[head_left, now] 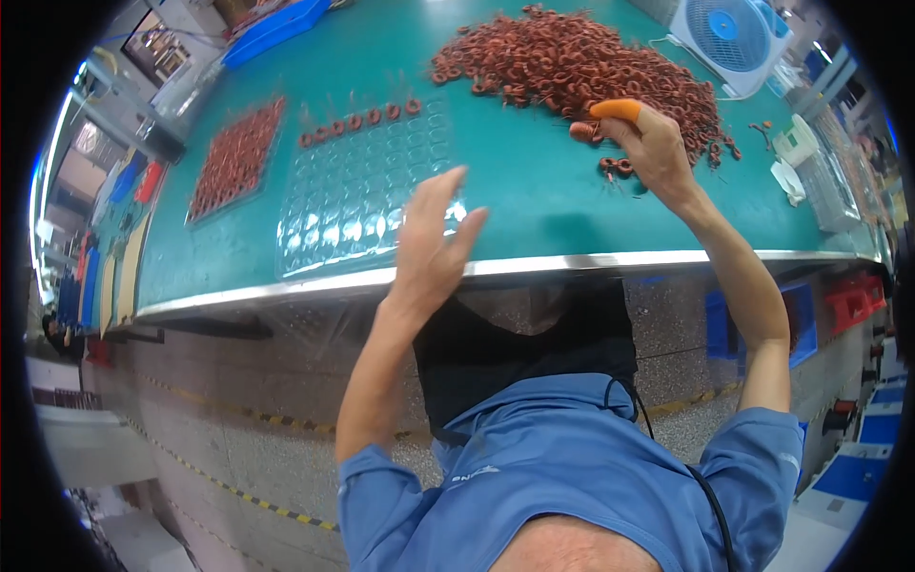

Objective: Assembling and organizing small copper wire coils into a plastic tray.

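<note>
My right hand (pixel 658 157) is at the near edge of a big heap of reddish-brown wire-wound ring coils (pixel 572 59). An orange finger cot (pixel 618 110) covers one of its fingers. Thumb and finger close on a ring coil (pixel 585 132) at their tips. My left hand (pixel 431 243), slightly blurred, hovers by the right side of a clear plastic tray (pixel 334 224) with round pockets; its fingers are stretched, thumb apart, and nothing is in it. Along the tray's far row stand several ring coils (pixel 355 122) with their wire leads up.
Left of the clear tray lies another tray filled with ring coils (pixel 236 157). A white and blue fan (pixel 726 33) stands at the far right of the green table (pixel 515 205), with clear containers (pixel 822 181) below it. A blue bin (pixel 276 30) sits at the far left.
</note>
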Available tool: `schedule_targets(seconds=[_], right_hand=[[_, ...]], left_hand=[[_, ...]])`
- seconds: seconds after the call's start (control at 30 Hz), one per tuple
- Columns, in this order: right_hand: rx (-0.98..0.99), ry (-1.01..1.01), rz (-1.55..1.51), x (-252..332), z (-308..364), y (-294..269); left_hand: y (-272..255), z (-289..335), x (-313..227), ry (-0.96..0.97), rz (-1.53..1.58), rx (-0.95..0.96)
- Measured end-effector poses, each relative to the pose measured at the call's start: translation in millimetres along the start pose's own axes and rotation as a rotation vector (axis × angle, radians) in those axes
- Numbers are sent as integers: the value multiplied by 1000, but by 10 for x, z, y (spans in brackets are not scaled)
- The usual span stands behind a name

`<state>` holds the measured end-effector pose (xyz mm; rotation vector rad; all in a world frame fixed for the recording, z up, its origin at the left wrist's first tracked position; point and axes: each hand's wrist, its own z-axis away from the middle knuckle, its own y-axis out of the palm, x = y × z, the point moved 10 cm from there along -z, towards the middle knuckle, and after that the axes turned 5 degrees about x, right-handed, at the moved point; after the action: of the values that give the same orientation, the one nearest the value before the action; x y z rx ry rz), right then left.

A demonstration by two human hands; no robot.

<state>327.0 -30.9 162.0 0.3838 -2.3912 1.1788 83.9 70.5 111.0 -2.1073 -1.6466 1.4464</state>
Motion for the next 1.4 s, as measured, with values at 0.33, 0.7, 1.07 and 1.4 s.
schedule_targets(seconds=[0.33, 0.7, 1.07, 1.4], right_hand=[[266, 340, -737, 406, 323, 713], [157, 207, -626, 638, 285, 591], [-270, -332, 88, 1235, 563, 205], [-263, -364, -30, 1305, 646, 309]], left_hand=[[683, -223, -160, -156, 925, 202], [318, -149, -416, -60, 659, 81], [453, -185, -215, -190, 525, -2], [400, -114, -202, -129, 396, 89]])
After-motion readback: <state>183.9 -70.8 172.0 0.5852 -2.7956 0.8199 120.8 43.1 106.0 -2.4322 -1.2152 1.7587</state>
